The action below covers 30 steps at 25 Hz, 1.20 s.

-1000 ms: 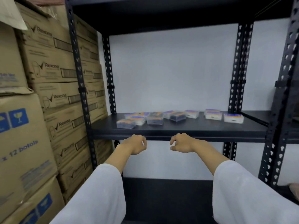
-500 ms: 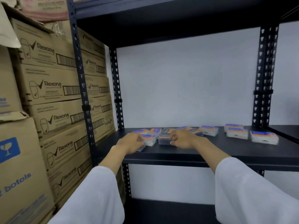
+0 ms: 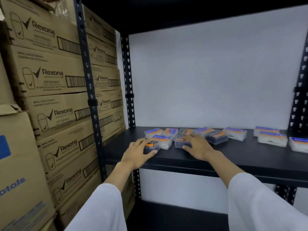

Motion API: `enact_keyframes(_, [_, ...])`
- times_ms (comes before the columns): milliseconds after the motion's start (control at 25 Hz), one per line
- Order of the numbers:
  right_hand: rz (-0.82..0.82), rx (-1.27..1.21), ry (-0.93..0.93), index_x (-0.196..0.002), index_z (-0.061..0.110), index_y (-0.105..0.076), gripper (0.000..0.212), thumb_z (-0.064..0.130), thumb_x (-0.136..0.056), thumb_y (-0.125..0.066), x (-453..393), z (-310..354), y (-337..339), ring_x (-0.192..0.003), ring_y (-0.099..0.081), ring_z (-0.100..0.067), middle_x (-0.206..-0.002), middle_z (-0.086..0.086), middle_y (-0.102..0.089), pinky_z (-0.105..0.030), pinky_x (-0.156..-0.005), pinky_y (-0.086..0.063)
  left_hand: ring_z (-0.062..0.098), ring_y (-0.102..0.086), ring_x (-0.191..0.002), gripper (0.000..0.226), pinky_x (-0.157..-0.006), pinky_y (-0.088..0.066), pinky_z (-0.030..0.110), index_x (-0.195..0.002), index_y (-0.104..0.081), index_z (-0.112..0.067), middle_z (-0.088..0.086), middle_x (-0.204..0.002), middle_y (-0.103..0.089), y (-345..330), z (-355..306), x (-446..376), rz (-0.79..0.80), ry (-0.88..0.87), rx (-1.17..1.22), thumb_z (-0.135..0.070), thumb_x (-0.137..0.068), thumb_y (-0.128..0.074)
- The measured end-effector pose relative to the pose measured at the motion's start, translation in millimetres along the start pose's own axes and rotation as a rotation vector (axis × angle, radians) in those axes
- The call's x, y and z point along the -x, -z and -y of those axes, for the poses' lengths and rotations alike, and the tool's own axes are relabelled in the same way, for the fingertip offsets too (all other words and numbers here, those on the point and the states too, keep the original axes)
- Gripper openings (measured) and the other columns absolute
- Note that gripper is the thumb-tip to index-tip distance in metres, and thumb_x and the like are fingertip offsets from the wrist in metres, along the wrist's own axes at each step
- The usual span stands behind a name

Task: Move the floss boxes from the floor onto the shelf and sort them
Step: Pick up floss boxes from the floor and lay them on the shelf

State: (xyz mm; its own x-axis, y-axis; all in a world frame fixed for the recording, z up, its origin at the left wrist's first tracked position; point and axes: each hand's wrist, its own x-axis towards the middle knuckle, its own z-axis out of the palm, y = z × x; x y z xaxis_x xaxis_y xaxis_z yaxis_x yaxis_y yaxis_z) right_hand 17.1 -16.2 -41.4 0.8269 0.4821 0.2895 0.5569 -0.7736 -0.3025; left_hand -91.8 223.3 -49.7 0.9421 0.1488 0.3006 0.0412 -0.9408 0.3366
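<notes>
Several small floss boxes lie on the black shelf (image 3: 241,158). A cluster sits at the left: clear boxes with blue and orange labels (image 3: 163,140) and dark boxes (image 3: 216,137). Three pale boxes (image 3: 272,138) lie apart at the right. My left hand (image 3: 139,153) grips a dark box with an orange label (image 3: 151,146) at the front left of the cluster, thumb on its near side. My right hand (image 3: 199,147) holds another dark box (image 3: 180,142), thumb at its near edge and fingers over the top. Both boxes rest on the shelf.
Stacked Rexona cartons (image 3: 50,75) fill the left side, right behind the black perforated upright (image 3: 86,80). A white wall backs the shelf. Another shelf board (image 3: 166,217) lies below, and a further upright (image 3: 300,97) stands at the right.
Both hands rose from below the shelf's front edge and reached onto the shelf, closing on two dark boxes in the left cluster. The view has moved closer.
</notes>
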Motion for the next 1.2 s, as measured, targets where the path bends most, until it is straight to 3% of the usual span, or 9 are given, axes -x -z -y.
enact_keyframes(200, [-0.024, -0.084, 0.029, -0.133, 0.022, -0.047, 0.041, 0.018, -0.093, -0.055, 11, -4, 3, -0.127, -0.044, -0.027, -0.145, -0.005, -0.041, -0.037, -0.107, -0.037, 0.024, -0.032, -0.125, 0.07, -0.096, -0.043, 0.037, -0.142, -0.039, -0.029, -0.005, -0.141, -0.036, -7, -8, 8, -0.096, 0.038, 0.052, -0.066, -0.084, -0.05])
enact_keyframes(400, [-0.025, -0.075, 0.04, -0.117, 0.03, -0.055, 0.03, 0.035, -0.087, -0.062, 24, -6, 13, -0.129, -0.035, -0.025, -0.137, -0.002, -0.043, -0.047, -0.109, -0.032, 0.018, -0.038, -0.106, 0.066, -0.093, -0.04, 0.033, -0.132, -0.051, -0.035, -0.003, -0.118, -0.044, -10, -14, 17, -0.26, -0.048, -0.155, -0.075, -0.079, -0.047])
enact_keyframes(480, [-0.031, -0.115, 0.026, -0.102, 0.03, -0.057, 0.021, 0.039, -0.084, -0.065, 23, -5, 16, -0.123, -0.035, -0.024, -0.127, 0.0, -0.045, -0.048, -0.107, -0.031, 0.017, -0.036, -0.106, 0.064, -0.095, -0.037, 0.034, -0.126, -0.054, -0.036, -0.004, -0.115, -0.043, -6, -14, 15, -0.253, -0.081, -0.15, -0.076, -0.076, -0.05])
enact_keyframes(600, [-0.015, -0.232, 0.031, -0.085, 0.023, -0.051, 0.024, 0.037, -0.08, -0.07, 22, -3, 15, -0.104, -0.046, -0.02, -0.104, 0.005, -0.052, -0.038, -0.091, -0.041, 0.015, -0.041, -0.112, 0.056, -0.095, -0.041, 0.032, -0.121, -0.05, -0.032, -0.004, -0.127, -0.041, -3, -16, 14, -0.093, -0.083, 0.118, -0.063, -0.077, -0.064])
enact_keyframes(680, [0.028, -0.231, 0.024, -0.085, 0.019, -0.045, 0.029, 0.034, -0.082, -0.069, 23, -2, 13, -0.086, -0.05, -0.019, -0.088, 0.008, -0.052, -0.033, -0.078, -0.043, 0.014, -0.051, -0.109, 0.051, -0.091, -0.047, 0.033, -0.119, -0.045, -0.032, -0.003, -0.128, -0.046, -4, -16, 15, -0.008, -0.087, 0.236, -0.055, -0.079, -0.067])
enact_keyframes(760, [0.033, -0.186, 0.025, -0.087, 0.019, -0.043, 0.031, 0.036, -0.082, -0.069, 25, -1, 14, -0.082, -0.049, -0.018, -0.087, 0.007, -0.05, -0.033, -0.074, -0.042, 0.016, -0.051, -0.11, 0.049, -0.093, -0.049, 0.039, -0.121, -0.042, -0.036, -0.002, -0.125, -0.049, -6, -15, 18, 0.0, -0.1, 0.216, -0.053, -0.081, -0.066])
enact_keyframes(1000, [0.037, -0.182, 0.046, -0.102, 0.033, -0.052, 0.037, 0.048, -0.074, -0.072, 58, -2, 28, -0.104, -0.051, -0.02, -0.118, 0.0, -0.047, -0.034, -0.091, -0.045, 0.017, -0.047, -0.11, 0.052, -0.09, -0.05, 0.039, -0.127, -0.04, -0.046, -0.005, -0.118, -0.045, -7, -26, 46, -0.01, -0.126, 0.165, -0.052, -0.081, -0.064])
enact_keyframes(1200, [-0.012, -0.207, 0.017, -0.109, 0.032, -0.062, 0.047, 0.05, -0.067, -0.072, 117, 1, 34, -0.103, -0.056, -0.018, -0.105, 0.003, -0.063, -0.035, -0.089, -0.049, 0.015, -0.05, -0.109, 0.057, -0.092, -0.05, 0.04, -0.13, -0.039, -0.047, -0.006, -0.118, -0.046, -17, -40, 94, 0.01, -0.107, 0.158, -0.056, -0.08, -0.063])
